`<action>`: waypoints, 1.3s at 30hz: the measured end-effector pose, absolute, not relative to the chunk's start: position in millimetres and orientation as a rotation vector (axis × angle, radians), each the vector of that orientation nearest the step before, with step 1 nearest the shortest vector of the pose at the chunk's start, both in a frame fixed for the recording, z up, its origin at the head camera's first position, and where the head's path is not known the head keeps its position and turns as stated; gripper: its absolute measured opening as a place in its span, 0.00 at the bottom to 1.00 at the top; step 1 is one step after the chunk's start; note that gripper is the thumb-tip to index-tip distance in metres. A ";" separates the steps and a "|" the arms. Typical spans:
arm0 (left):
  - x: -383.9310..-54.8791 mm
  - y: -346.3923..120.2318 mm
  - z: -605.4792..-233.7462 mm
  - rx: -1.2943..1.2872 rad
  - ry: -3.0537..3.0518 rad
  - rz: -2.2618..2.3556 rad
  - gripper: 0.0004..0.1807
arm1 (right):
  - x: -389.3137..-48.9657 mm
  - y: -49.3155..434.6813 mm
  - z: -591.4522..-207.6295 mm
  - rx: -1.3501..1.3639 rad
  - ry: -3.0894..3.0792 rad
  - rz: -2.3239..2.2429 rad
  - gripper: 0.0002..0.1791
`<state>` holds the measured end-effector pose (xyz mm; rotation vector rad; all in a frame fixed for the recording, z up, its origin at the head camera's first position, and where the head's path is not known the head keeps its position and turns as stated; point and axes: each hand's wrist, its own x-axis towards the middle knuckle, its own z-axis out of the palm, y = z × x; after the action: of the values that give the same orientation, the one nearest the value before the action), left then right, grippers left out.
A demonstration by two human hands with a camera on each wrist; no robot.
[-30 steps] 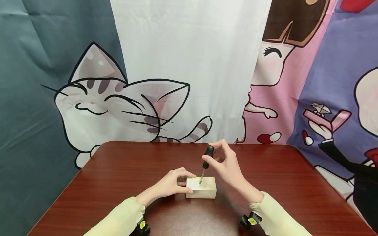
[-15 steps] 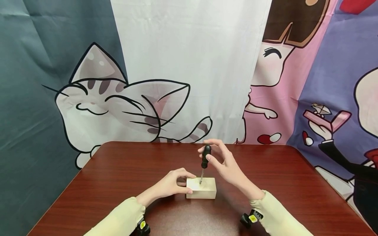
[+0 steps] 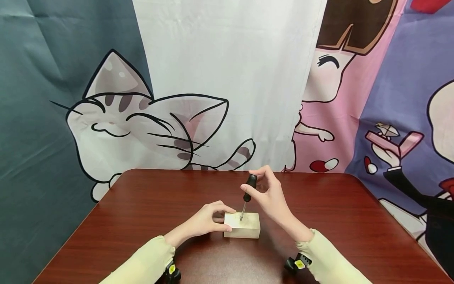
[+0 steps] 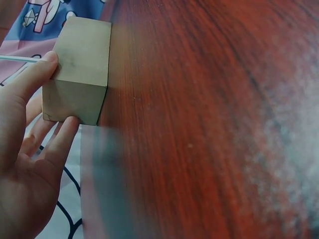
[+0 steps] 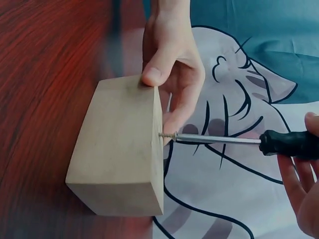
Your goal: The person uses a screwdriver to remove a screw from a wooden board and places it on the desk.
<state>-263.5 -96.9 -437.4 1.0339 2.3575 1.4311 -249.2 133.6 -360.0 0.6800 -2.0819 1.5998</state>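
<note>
A pale wooden block [image 3: 242, 226] rests on the table, gripped at its left end by my left hand [image 3: 207, 219]; the thumb lies on the near face and fingers reach the top edge. My right hand [image 3: 272, 197] pinches the black handle of a screwdriver [image 3: 250, 187] between thumb and fingers. The screwdriver's metal shaft [image 5: 219, 139] meets a small brass-coloured screw [image 5: 168, 135] standing partly out of the block's top face. In the head view the handle leans slightly to the right. The left wrist view shows the block's end [image 4: 75, 99] between thumb and fingers.
The reddish-brown wooden table [image 3: 149, 197] extends around the block on all sides. Behind it hangs a cloth backdrop [image 3: 227, 79] with cartoon figures. Small black wrist cameras [image 3: 172, 272] are strapped at both sleeves.
My right fingers have rolled around the handle: the thumb swung right half a second ago and is back on the left now. The handle's top tilts further right. My left hand and the block stay put.
</note>
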 end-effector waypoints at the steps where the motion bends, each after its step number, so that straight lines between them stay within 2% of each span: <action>1: -263.2 -97.0 -437.0 1.031 2.357 1.430 0.25 | -249.4 134.1 -359.5 0.688 -2.079 1.605 0.21; 6: -262.6 -97.5 -436.3 1.023 2.361 1.420 0.25 | -252.2 139.5 -360.2 0.759 -2.064 1.693 0.19; 11: -262.7 -98.2 -436.7 1.013 2.361 1.426 0.25 | -256.7 146.4 -362.9 0.940 -2.066 1.734 0.16; 16: -262.6 -99.5 -438.8 1.013 2.362 1.436 0.25 | -259.6 144.7 -364.4 1.096 -2.031 1.698 0.18; 19: -262.7 -99.7 -439.7 1.027 2.358 1.447 0.25 | -258.7 139.9 -366.1 1.060 -1.988 1.707 0.18; 27: -264.8 -98.1 -439.5 1.030 2.372 1.436 0.24 | -253.2 135.3 -366.8 0.683 -2.023 1.651 0.22; 35: -265.3 -97.8 -440.6 1.008 2.367 1.439 0.23 | -255.6 141.6 -364.4 0.709 -2.013 1.746 0.20; 39: -264.6 -98.0 -441.4 1.017 2.359 1.445 0.24 | -254.7 143.4 -365.9 0.824 -2.026 1.745 0.19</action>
<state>-264.6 -98.0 -441.4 1.0167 2.3587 1.4449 -254.7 143.4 -365.9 0.8241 -2.0265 1.7454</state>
